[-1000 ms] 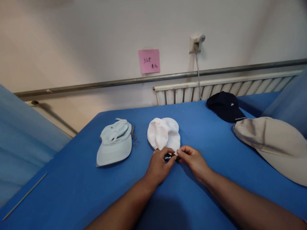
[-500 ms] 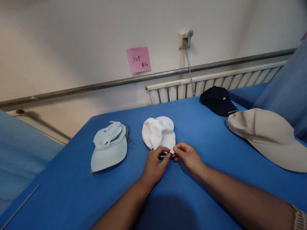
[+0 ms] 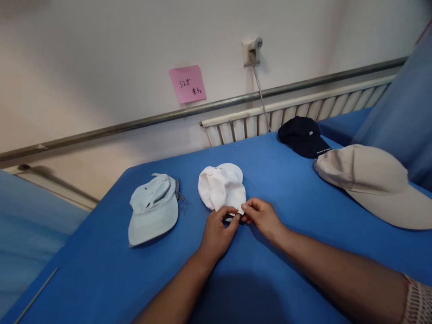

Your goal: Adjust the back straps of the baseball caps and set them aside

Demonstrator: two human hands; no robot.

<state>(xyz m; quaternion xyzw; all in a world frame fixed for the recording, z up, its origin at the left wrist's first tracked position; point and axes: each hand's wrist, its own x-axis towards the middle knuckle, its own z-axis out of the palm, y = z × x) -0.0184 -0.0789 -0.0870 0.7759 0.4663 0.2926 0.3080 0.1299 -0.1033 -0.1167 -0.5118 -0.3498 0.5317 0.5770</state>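
Note:
A white cap (image 3: 219,186) rests on the blue table cover (image 3: 135,283), its brim pointing away from me and its back edge toward me. My left hand (image 3: 219,229) pinches the near edge of the cap around a dark strap at the back opening. Close beside it, my right hand (image 3: 261,216) holds the cap's right back corner between thumb and fingertips. The strap's fastening is mostly covered by my fingers. To the left lies a pale blue cap (image 3: 153,209), brim toward me, with a grey strap at its right side.
On the right sits a large beige cap (image 3: 374,173), and behind it a navy cap (image 3: 302,135). A white radiator (image 3: 243,128), a metal rail (image 3: 141,123) and a plugged-in socket (image 3: 250,53) line the wall. A thin rod (image 3: 37,294) lies at the lower left.
The camera view has shifted slightly. Both hands stay at the white cap's back edge, with little visible finger movement.

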